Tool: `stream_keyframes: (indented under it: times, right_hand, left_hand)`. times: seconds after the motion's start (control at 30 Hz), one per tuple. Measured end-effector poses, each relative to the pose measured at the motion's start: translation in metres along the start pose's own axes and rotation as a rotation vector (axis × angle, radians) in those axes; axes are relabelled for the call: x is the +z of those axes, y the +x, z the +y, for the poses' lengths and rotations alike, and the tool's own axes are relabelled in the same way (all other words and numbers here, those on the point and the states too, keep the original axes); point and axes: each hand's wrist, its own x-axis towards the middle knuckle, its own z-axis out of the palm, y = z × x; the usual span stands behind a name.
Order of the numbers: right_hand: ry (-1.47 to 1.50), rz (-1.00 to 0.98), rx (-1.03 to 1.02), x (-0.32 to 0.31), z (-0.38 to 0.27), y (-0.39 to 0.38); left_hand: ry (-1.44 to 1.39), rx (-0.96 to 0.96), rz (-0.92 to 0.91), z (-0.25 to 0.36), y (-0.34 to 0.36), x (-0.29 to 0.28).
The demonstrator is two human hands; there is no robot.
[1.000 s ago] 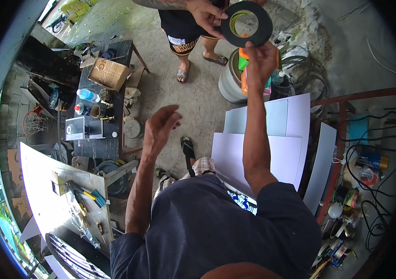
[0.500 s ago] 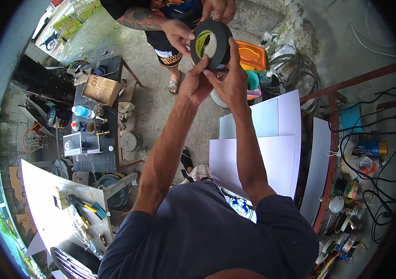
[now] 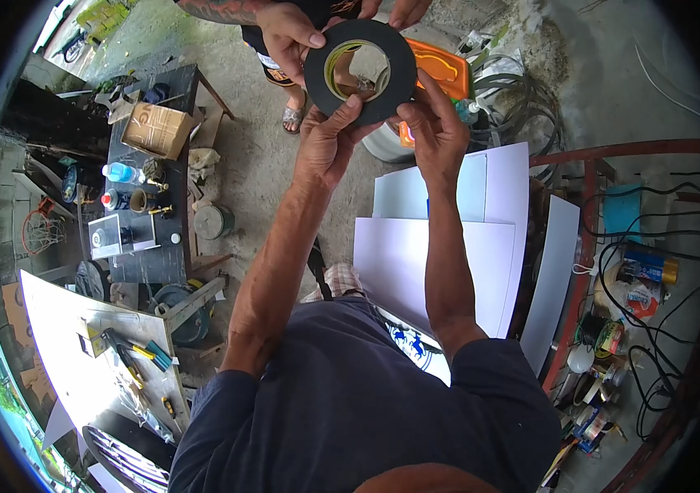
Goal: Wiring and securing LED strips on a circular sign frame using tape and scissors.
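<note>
A wide roll of black tape (image 3: 400, 80) with a yellowish inner core is held out at arm's length, its flat face turned toward me. My left hand (image 3: 325, 148) grips it from below, the thumb lying on the face by the core. At the lower right rim, my right hand (image 3: 438, 135) has its thumb and fingers closed on the edge. A co-worker's hand (image 3: 286, 34) also touches the roll at its upper left, thumb on the rim. Part of that person's other hand (image 3: 403, 11) shows behind the top edge.
White sheets (image 3: 440, 263) lean at my right beside a red metal frame (image 3: 637, 149) with dark cables. To the left are a black table (image 3: 152, 267) carrying a cardboard box (image 3: 157, 129) and bottles, and a white board (image 3: 62, 329) with tools. An orange container (image 3: 448, 70) stands beyond the roll.
The roll has turned from a tilt to face me more squarely, and its core opening shows wider. My right hand has shifted right along its rim. The scene has slid slightly left and up.
</note>
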Motion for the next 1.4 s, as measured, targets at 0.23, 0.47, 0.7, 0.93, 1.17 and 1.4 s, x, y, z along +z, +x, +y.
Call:
stream_keyframes:
  times: [0.23, 0.47, 0.7, 0.93, 1.17, 1.4]
  right_hand:
    - [0.022, 0.109, -0.038, 0.008, 0.005, -0.018]
    - [0.117, 0.163, -0.001, 0.012, 0.012, -0.032]
    - [0.007, 0.088, 0.139, -0.002, -0.005, -0.011]
    - [-0.111, 0.005, 0.122, -0.012, 0.006, -0.008]
    - [-0.103, -0.035, 0.156, -0.012, 0.007, -0.011]
    - [-0.076, -0.020, 0.161, -0.012, 0.011, -0.012]
  left_hand:
    - [0.017, 0.014, 0.014, 0.003, -0.011, -0.001]
    - [0.063, 0.024, -0.023, 0.004, -0.018, -0.010]
    - [0.142, 0.010, 0.056, 0.002, -0.023, -0.027]
    - [0.170, -0.023, 0.058, 0.006, -0.025, -0.029]
    - [0.183, -0.028, 0.042, 0.006, -0.021, -0.036]
    - [0.197, -0.050, 0.062, 0.007, -0.021, -0.034]
